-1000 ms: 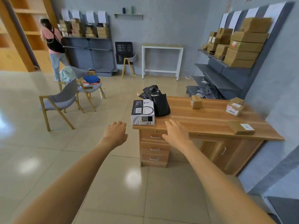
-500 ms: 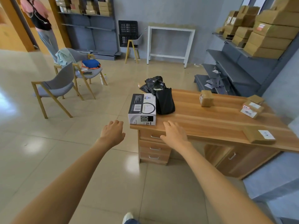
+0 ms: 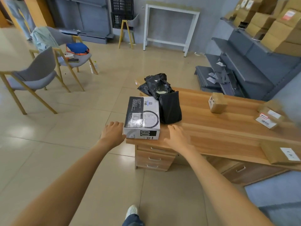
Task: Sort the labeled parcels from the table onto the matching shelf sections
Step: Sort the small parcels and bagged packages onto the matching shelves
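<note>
A black-and-white printed box (image 3: 142, 118) sits on the near left corner of the wooden desk (image 3: 228, 128). My left hand (image 3: 112, 133) reaches beside the box's left side, fingers relaxed, just at its edge. To the right of the box, my right hand (image 3: 176, 135) hovers over the desk top, holding nothing. Behind the box stands a black plastic bag parcel (image 3: 164, 98). Brown cardboard parcels lie further right: a small cube (image 3: 218, 102), a labeled pair (image 3: 268, 117) and a flat one (image 3: 283, 154). Grey shelves (image 3: 254, 51) at the right hold stacked cartons.
Two grey chairs (image 3: 37, 74) stand on the tiled floor to the left, one with a blue bag (image 3: 77, 48). A white frame table (image 3: 171, 26) and black crates (image 3: 121, 13) are at the back wall. Desk drawers (image 3: 154, 158) face me. My shoe (image 3: 132, 211) shows below.
I have walked closer to the desk and the view has tilted down. Both hands have come up to either side of the printed box.
</note>
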The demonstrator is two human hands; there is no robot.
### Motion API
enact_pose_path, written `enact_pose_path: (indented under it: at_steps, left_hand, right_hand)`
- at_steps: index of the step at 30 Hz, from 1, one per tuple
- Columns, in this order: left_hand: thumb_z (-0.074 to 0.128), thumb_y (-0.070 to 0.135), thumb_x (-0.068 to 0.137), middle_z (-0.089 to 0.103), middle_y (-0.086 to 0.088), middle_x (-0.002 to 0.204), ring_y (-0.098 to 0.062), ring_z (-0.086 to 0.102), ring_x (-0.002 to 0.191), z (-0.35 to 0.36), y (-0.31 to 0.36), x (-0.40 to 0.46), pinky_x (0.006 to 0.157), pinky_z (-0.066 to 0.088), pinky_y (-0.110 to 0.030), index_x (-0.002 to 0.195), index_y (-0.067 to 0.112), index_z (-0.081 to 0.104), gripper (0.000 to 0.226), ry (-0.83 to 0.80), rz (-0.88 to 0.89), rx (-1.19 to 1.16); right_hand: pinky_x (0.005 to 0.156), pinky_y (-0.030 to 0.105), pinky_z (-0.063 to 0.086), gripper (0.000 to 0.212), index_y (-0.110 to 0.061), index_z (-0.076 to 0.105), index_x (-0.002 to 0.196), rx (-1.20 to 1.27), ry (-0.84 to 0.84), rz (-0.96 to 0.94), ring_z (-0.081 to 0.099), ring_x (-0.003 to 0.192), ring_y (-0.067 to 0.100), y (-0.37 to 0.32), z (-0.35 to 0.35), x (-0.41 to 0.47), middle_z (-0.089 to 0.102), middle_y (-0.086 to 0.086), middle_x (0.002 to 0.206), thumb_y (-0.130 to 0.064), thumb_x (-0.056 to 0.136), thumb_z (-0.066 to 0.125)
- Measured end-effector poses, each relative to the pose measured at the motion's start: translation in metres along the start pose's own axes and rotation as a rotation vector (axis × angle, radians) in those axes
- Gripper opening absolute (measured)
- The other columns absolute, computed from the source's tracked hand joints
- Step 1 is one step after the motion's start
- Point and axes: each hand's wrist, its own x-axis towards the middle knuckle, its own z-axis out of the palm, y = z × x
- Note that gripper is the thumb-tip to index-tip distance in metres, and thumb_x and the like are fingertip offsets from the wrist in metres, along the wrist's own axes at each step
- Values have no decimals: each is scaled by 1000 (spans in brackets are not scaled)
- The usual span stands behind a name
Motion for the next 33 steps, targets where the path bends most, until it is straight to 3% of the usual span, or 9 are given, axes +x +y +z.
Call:
enact_pose_path:
  at_steps: [12,16,20,23,27,33]
  left_hand:
    - [62,64,78,50,-8,136,-27,41,128,60,-18,98,104,34,-38,135,11,40,80,-181,-81,-113]
    - [71,58,72,59,-5,124,-27,48,119,74,-17,109,96,40,-41,125,16,47,71,-222,-174,-292]
    - [72,51,70,66,0,114,-23,56,107,82,-17,112,89,47,-42,121,22,51,62,-218,-194,-436]
    - [74,49,67,66,2,113,-22,57,105,83,-16,111,89,48,-43,121,24,51,64,-216,-209,-484]
    - [76,49,64,64,1,117,-22,57,106,79,-16,112,90,49,-43,125,26,45,73,-220,-195,-525]
    - [78,45,72,48,-4,140,-27,41,130,36,-7,123,104,35,-45,145,22,30,91,-156,-93,-472]
  right_hand:
    - [94,40,47,70,-15,41,140,158,-198,122,48,127,24,3,61,102,48,4,140,-46,83,69]
    - [79,32,49,63,-22,49,129,314,-231,145,57,112,19,2,79,125,57,-2,129,-43,76,76]
    - [92,36,51,58,-19,54,126,429,-232,127,56,117,19,2,92,137,59,0,128,-28,75,80]
    - [92,41,53,59,-22,56,122,457,-254,122,58,115,17,12,106,144,61,-2,124,-32,70,82]
    - [87,35,54,65,-25,55,121,470,-263,132,60,113,17,20,92,148,62,-5,122,-38,65,84]
    - [111,44,33,101,-13,21,153,320,-317,142,26,144,27,35,52,154,25,7,158,-30,75,82]
